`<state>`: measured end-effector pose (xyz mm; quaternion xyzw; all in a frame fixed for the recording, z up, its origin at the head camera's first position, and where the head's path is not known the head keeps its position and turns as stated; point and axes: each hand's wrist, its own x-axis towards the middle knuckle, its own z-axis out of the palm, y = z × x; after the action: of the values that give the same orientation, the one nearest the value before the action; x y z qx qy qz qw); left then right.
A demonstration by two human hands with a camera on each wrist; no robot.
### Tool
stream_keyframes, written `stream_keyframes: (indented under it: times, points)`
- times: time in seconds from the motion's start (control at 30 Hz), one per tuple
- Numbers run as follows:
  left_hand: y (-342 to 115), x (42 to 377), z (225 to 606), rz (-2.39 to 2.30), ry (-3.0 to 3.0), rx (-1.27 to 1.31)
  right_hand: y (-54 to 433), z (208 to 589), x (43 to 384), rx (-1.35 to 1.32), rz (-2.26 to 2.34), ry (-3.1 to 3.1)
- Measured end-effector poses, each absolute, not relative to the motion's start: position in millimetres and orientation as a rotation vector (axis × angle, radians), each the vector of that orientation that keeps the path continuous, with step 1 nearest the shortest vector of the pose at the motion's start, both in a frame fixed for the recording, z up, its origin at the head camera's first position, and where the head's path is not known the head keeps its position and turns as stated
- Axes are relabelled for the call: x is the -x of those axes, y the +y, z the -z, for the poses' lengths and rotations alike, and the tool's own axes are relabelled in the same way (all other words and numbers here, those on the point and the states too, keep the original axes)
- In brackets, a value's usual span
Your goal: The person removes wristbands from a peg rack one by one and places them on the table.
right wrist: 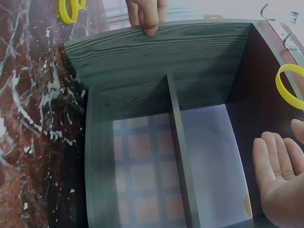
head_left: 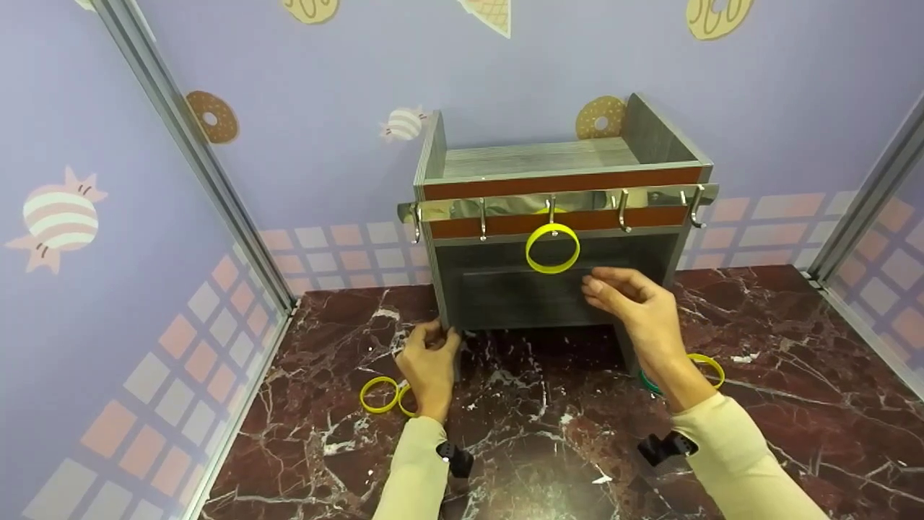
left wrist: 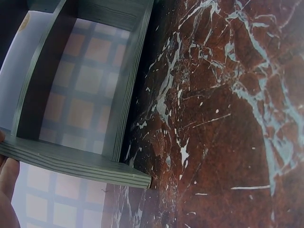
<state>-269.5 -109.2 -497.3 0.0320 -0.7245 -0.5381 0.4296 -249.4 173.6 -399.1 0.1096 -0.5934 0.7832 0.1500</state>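
A grey wood-grain shelf [head_left: 534, 300] with a metal strip of hooks [head_left: 516, 207] stands on the marble-patterned surface. From the middle hook hangs a yellow ring [head_left: 552, 248], also seen in the right wrist view as a yellow ring [right wrist: 289, 88]. My left hand [head_left: 427, 368] pinches the front edge of the shelf's left side panel [left wrist: 71, 164], with fingers on both faces of it. Just below and right of the hanging ring is my right hand [head_left: 639, 307], its fingers loosely bent with nothing between them. It appears apart from the ring.
Two yellow rings [head_left: 379, 395] lie by my left wrist, one partly hidden. Near my right wrist lie another yellow ring [head_left: 711, 368] and a green ring [head_left: 650, 383], both partly covered. Patterned wall panels [head_left: 346, 159] enclose the back and sides.
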Motion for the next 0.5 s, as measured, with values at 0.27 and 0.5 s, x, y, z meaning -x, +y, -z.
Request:
stream_keyframes:
  times: [0.27, 0.5]
  points:
    - [-110, 270, 499, 1.347, -1.795, -0.059, 161, 389, 256, -0.36, -2.271, -1.679]
    - [-109, 271, 499, 1.334, -1.795, -0.057, 156, 380, 257, -0.369, -2.264, -1.688]
